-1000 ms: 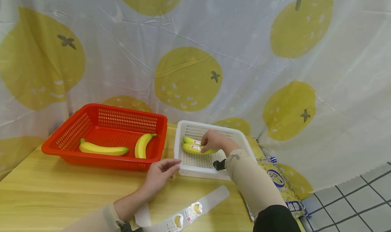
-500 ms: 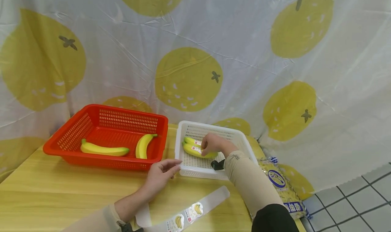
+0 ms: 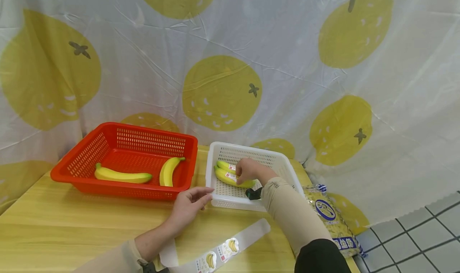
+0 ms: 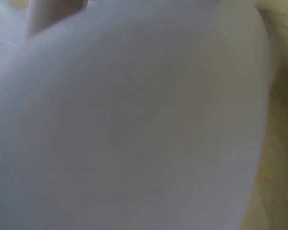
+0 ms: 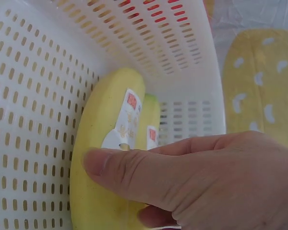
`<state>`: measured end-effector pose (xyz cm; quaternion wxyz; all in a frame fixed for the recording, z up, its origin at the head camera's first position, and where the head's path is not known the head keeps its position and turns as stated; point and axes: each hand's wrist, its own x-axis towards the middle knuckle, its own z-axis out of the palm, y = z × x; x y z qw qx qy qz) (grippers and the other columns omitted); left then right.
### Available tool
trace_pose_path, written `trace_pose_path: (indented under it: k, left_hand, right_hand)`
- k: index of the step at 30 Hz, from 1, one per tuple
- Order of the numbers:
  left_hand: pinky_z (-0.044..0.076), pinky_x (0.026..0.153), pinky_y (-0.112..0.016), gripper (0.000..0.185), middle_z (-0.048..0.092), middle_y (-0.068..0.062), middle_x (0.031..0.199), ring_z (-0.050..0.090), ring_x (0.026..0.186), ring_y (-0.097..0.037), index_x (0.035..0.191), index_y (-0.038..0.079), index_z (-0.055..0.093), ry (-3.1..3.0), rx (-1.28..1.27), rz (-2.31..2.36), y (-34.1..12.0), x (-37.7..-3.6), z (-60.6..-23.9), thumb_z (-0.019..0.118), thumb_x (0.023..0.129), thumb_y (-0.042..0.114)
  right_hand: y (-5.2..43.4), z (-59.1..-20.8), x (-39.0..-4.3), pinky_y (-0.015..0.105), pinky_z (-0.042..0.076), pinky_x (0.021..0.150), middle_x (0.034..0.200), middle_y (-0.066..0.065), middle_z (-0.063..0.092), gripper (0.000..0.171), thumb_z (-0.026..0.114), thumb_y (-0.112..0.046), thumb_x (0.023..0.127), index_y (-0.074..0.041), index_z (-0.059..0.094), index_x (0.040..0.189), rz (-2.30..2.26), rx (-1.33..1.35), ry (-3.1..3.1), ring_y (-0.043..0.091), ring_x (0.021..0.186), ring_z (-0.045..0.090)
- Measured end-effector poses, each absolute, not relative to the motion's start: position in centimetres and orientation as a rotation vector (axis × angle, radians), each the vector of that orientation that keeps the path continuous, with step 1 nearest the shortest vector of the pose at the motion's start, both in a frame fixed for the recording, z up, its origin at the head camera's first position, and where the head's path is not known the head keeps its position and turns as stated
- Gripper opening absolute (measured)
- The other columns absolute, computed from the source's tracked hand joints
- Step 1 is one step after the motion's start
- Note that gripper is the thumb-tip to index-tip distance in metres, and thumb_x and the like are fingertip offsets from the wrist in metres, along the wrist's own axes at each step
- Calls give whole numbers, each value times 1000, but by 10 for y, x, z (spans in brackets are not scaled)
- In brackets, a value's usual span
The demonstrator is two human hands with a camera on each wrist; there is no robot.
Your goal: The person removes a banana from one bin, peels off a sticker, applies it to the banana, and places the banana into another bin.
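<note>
In the head view, two yellow bananas lie side by side in the white plastic basket (image 3: 230,204). My right hand (image 3: 252,171) reaches in over them and grips the nearer banana (image 3: 224,175). In the right wrist view, my thumb lies across that banana (image 5: 98,127), at the lower end of its white sticker (image 5: 127,117); the other fingers are mostly hidden. Beyond it is the farther banana (image 5: 152,112), which also bears a sticker. My left hand (image 3: 187,205) pinches the white basket's near-left corner. The left wrist view is mostly filled by a blurred pale surface.
A red basket (image 3: 125,191) with two bananas stands at the left. On the wooden table (image 3: 90,233), in front of the white basket, lies a translucent strip (image 3: 253,232) with banana stickers. A yellow-and-blue plastic package (image 3: 328,215) lies at the right edge.
The nearer banana has turned slightly, its right end coming towards me. My right hand has shifted a little with it. My left hand holds its place at the corner.
</note>
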<state>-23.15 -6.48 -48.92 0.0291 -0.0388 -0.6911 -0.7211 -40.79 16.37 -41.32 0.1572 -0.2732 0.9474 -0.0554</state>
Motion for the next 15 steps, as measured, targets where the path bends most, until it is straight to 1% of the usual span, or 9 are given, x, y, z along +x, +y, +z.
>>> trace_pose_path:
  k: [3,5,9,12,15]
  left_hand:
    - [57,68,-25,23,73,-5,100,63,87,-41,116,14,77,-2129,-127,-2226,-65,-231,-489,78,93,17]
    - [57,68,-25,24,73,-5,100,62,86,-41,117,13,77,-2127,-129,-2229,-65,-231,-489,78,93,17]
    - [57,68,-25,26,73,-5,101,62,88,-43,118,11,76,-2125,-130,-2233,-65,-231,-489,78,93,17]
    - [57,68,-25,25,73,-5,101,62,89,-45,118,12,76,-2121,-134,-2233,-65,-231,-488,78,93,17]
    - [57,68,-25,24,73,-5,100,62,88,-44,117,13,77,-2119,-135,-2232,-65,-230,-488,78,93,16]
  right_hand:
    - [163,-413,-408,31,53,78,92,-5,67,21,90,-20,80,-16,71,89,-128,-775,2722,13,83,58]
    - [163,-412,-408,33,53,79,94,-4,66,24,90,-19,80,-15,70,91,-126,-770,2726,14,84,58]
    - [162,-412,-408,32,50,74,91,-2,63,28,91,-18,79,-14,66,90,-129,-755,2733,15,80,55]
    - [161,-412,-408,30,47,69,86,-3,62,28,91,-16,78,-15,64,86,-113,-755,2740,14,76,53]
    - [159,-412,-408,28,46,66,81,-3,62,28,91,-15,78,-16,63,80,-95,-763,2739,13,73,51]
